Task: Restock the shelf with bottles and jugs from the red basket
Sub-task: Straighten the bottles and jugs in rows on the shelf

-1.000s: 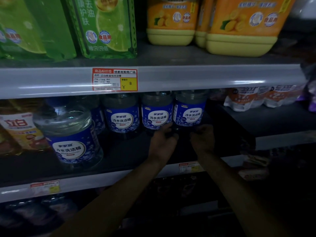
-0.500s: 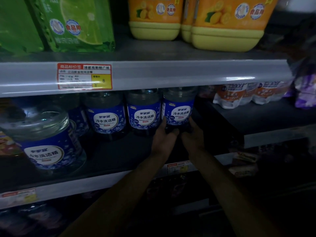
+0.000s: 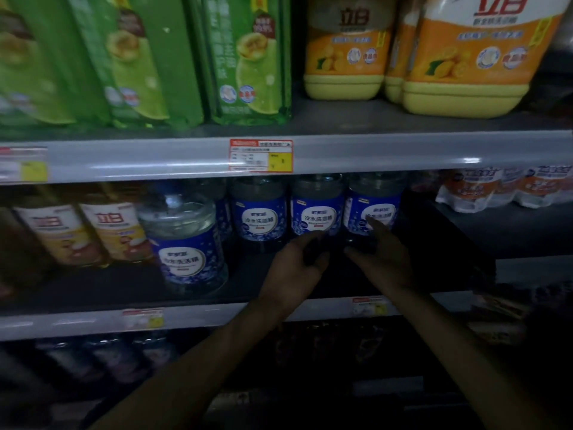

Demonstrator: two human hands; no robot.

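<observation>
Several clear jugs with blue labels stand in a row at the back of the middle shelf (image 3: 217, 318). The rightmost jug (image 3: 373, 209) is the one nearest my hands. My left hand (image 3: 297, 265) hovers in front of the row with loosely spread fingers, holding nothing. My right hand (image 3: 384, 252) is open, its fingers stretched toward the rightmost jug's label; whether they touch it I cannot tell. One more blue-label jug (image 3: 186, 243) stands further forward on the left. The red basket is out of view.
Green refill packs (image 3: 248, 57) and orange-yellow jugs (image 3: 465, 63) fill the upper shelf. Yellow-label bottles (image 3: 90, 231) stand at the middle shelf's left, white-orange pouches (image 3: 508, 187) at its right. Dark bottles sit on the shelf below. A price tag (image 3: 261, 155) hangs on the upper rail.
Both hands have come off the rightmost blue-label jug and drawn back slightly with fingers opening. The view has swung left and upward.
</observation>
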